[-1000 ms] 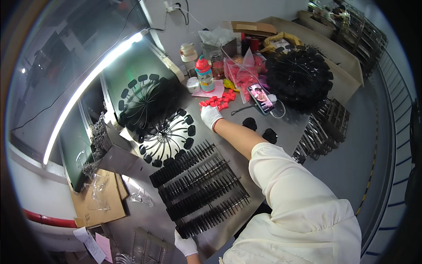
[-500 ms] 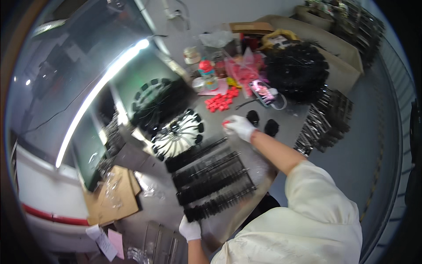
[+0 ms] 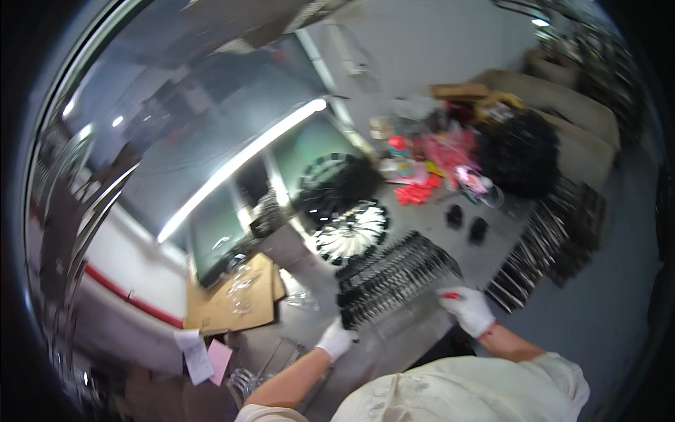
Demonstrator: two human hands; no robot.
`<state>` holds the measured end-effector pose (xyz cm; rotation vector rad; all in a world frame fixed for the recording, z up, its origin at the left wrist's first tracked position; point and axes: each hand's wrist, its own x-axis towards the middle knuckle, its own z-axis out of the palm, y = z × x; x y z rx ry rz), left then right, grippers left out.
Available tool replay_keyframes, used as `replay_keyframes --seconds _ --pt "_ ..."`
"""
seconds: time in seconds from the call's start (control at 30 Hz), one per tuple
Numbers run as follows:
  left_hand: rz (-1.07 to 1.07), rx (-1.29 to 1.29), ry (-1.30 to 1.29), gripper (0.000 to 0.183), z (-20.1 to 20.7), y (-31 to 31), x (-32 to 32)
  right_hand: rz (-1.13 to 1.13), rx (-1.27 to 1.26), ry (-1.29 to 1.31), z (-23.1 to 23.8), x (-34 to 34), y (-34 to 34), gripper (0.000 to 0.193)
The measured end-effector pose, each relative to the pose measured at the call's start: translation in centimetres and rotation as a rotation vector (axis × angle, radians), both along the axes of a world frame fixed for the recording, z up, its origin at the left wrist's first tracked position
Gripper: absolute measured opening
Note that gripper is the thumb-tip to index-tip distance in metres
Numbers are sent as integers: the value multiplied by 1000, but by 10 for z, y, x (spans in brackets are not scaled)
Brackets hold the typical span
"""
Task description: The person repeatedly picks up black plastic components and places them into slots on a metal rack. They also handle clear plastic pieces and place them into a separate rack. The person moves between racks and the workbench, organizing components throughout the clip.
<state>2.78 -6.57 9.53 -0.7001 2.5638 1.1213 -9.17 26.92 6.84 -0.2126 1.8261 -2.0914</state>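
A rack of black, comb-like rows [image 3: 394, 278] lies on the metal table, blurred by motion. My left hand [image 3: 337, 339], in a white glove, closes on the rack's near left corner; its fingertips are partly hidden. Beside the rack's right end, my gloved right hand [image 3: 470, 311] pinches a small red piece [image 3: 452, 296]. More red pieces [image 3: 418, 191] form a loose pile farther back. Just beyond the rack sits a round white item with black tips around its rim [image 3: 353, 233].
Two black rounded objects, one of them here [image 3: 479, 230], stand right of the rack. Behind are a red-capped bottle [image 3: 399, 151], a phone [image 3: 471, 181] and a large black bundle [image 3: 518, 155]. Stacked metal racks [image 3: 538, 250] flank the right edge; cardboard [image 3: 235, 299] lies left.
My right hand has come nearer from beside the black rounded objects to the rack's right end, carrying the red piece. My left hand stays at the rack's corner. The whole view has shifted.
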Motion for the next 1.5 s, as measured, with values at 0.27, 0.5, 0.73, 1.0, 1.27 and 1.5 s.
replay_keyframes --seconds 0.27,0.5,0.73,1.0,1.27,1.5 --pt "427 657 -254 14 66 22 5 -475 202 849 2 13 -106 20" --pt "268 616 -222 20 60 52 19 -591 421 887 -22 6 -132 22" --pt "390 1151 -113 10 48 32 24 -344 474 1052 47 -11 -122 63" --pt "353 1667 -141 32 113 91 35 -364 541 1150 117 18 -69 63" --pt "18 1751 341 38 166 99 60 -233 584 1442 112 41 -39 83" --pt "52 1944 339 54 211 117 69 -584 288 1774 124 -41 -65 73"
